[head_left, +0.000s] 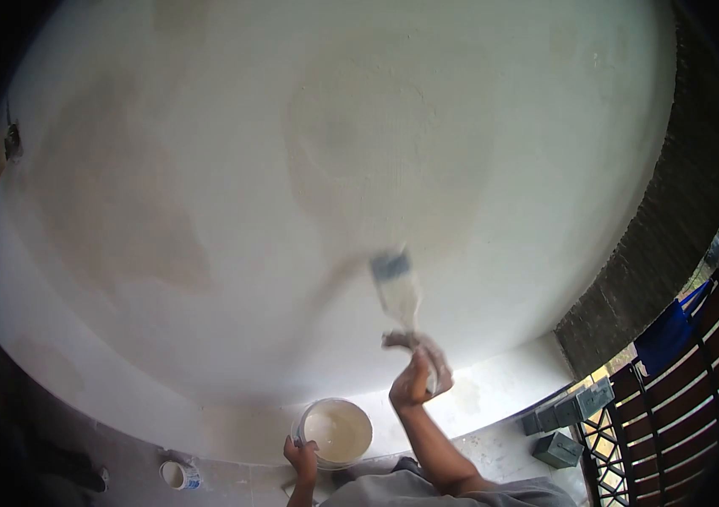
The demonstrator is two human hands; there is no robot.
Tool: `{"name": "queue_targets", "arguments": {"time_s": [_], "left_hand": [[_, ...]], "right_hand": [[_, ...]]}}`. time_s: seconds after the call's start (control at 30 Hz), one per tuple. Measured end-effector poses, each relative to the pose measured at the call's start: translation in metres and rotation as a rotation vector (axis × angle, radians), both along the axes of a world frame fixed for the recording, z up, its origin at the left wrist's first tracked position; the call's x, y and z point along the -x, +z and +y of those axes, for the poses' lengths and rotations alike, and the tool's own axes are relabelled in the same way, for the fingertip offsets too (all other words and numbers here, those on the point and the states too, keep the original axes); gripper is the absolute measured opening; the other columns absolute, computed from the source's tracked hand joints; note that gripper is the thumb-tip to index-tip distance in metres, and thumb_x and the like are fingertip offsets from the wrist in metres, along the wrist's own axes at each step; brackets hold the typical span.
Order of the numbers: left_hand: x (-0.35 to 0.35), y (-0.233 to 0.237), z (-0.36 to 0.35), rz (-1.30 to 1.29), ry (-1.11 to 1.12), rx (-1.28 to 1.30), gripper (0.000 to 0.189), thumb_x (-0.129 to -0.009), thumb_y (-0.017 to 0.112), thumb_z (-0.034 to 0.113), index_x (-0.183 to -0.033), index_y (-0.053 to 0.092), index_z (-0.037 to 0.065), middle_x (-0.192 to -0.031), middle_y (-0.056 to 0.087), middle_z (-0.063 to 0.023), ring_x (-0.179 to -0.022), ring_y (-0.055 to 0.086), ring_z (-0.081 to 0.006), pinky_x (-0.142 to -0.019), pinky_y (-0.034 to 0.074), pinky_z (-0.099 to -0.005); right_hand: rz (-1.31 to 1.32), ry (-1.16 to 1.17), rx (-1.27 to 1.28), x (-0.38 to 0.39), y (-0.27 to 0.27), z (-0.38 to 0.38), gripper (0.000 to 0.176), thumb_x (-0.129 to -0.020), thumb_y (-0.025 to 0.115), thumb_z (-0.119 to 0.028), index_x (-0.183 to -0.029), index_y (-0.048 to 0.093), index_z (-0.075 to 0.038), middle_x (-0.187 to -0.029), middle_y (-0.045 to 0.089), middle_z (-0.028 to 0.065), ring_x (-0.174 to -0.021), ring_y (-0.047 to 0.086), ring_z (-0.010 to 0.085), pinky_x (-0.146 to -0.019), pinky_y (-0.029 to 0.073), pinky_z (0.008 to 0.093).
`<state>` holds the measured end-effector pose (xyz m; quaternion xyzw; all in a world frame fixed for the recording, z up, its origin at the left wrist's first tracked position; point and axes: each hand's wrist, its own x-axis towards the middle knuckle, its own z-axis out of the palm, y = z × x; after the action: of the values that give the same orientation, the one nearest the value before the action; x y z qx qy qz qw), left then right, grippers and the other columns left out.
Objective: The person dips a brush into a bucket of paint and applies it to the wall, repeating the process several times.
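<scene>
I have the brush (398,291) up in front of the wall (232,169), my right hand (418,372) closed around its handle, though blur keeps me from telling whether the bristles touch; lower down, my left hand (302,456) is curled over the rim of the bucket (341,464), pale liquid (336,429) inside. Much of the wall looks pale; duller patches (389,127) show mid-wall and leftward; I judge coverage partial, the finished share unclear.
</scene>
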<state>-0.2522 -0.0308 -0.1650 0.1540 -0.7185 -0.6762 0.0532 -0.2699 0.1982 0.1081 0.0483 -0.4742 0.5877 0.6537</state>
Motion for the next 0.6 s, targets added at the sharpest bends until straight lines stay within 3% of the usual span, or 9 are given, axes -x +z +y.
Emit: {"name": "queue_targets", "arguments": {"time_s": [0.07,0.17,0.23,0.3,0.37,0.47,0.6], "left_hand": [[0.001,-0.01,-0.007,-0.053,-0.017,0.082,0.025,-0.053,0.059,-0.002,-0.077,0.05,-0.004,-0.069,0.057,-0.0099,-0.061,0.053,-0.0215,-0.058,0.044,-0.0333],[0.001,0.01,0.005,-0.047,-0.051,0.087,0.026,-0.053,0.059,-0.001,-0.076,0.05,-0.004,-0.069,0.057,-0.0102,-0.061,0.053,-0.0217,-0.059,0.044,-0.0342],[0.001,0.004,0.008,-0.006,-0.048,0.123,0.026,-0.052,0.06,-0.001,-0.076,0.051,-0.005,-0.07,0.057,-0.0104,-0.061,0.053,-0.0218,-0.058,0.045,-0.0348],[0.002,-0.01,0.01,-0.026,-0.036,0.188,0.026,-0.052,0.06,-0.001,-0.076,0.051,-0.005,-0.07,0.058,-0.0106,-0.06,0.053,-0.0219,-0.058,0.045,-0.035],[-0.002,0.014,0.018,-0.063,0.013,0.058,0.026,-0.052,0.06,-0.001,-0.076,0.05,-0.006,-0.069,0.057,-0.011,-0.06,0.052,-0.0221,-0.058,0.045,-0.0353],[0.002,0.004,0.02,-0.058,0.032,0.044,0.027,-0.051,0.06,-0.001,-0.075,0.049,-0.006,-0.068,0.056,-0.011,-0.059,0.051,-0.0223,-0.058,0.044,-0.0359],[0.0,-0.008,0.014,-0.062,-0.009,0.144,0.028,-0.05,0.06,0.0,-0.075,0.049,-0.005,-0.066,0.055,-0.0104,-0.059,0.05,-0.0223,-0.058,0.044,-0.0364]], "right_hand": [[0.196,0.003,-0.054,0.011,0.061,0.016,0.025,-0.087,0.046,-0.005,-0.097,0.057,0.015,-0.076,0.064,0.0283,-0.06,0.065,0.0362,-0.055,0.057,0.0428],[0.19,0.131,0.07,0.036,0.123,0.021,0.026,-0.09,0.048,-0.006,-0.101,0.058,0.015,-0.08,0.064,0.0269,-0.064,0.066,0.0345,-0.059,0.056,0.0391],[0.072,0.193,0.128,0.046,0.09,0.024,0.025,-0.089,0.048,-0.005,-0.098,0.059,0.016,-0.08,0.064,0.0269,-0.066,0.066,0.0351,-0.062,0.056,0.0409],[-0.055,0.106,0.073,0.037,0.01,0.018,0.025,-0.088,0.049,-0.005,-0.098,0.059,0.016,-0.08,0.064,0.0272,-0.064,0.066,0.0358,-0.058,0.056,0.0428],[-0.176,0.2,0.228,0.004,-0.024,-0.003,0.025,-0.088,0.049,-0.006,-0.095,0.059,0.015,-0.078,0.064,0.0268,-0.062,0.066,0.0357,-0.054,0.056,0.0438],[0.062,0.163,0.06,0.0,0.028,0.008,0.027,-0.088,0.049,-0.01,-0.094,0.059,0.014,-0.075,0.064,0.0267,-0.058,0.065,0.0357,-0.051,0.055,0.0442],[0.1,0.099,-0.018,0.03,0.121,0.021,0.027,-0.091,0.046,-0.007,-0.102,0.057,0.015,-0.079,0.065,0.028,-0.059,0.066,0.0343,-0.056,0.056,0.0394]]}}
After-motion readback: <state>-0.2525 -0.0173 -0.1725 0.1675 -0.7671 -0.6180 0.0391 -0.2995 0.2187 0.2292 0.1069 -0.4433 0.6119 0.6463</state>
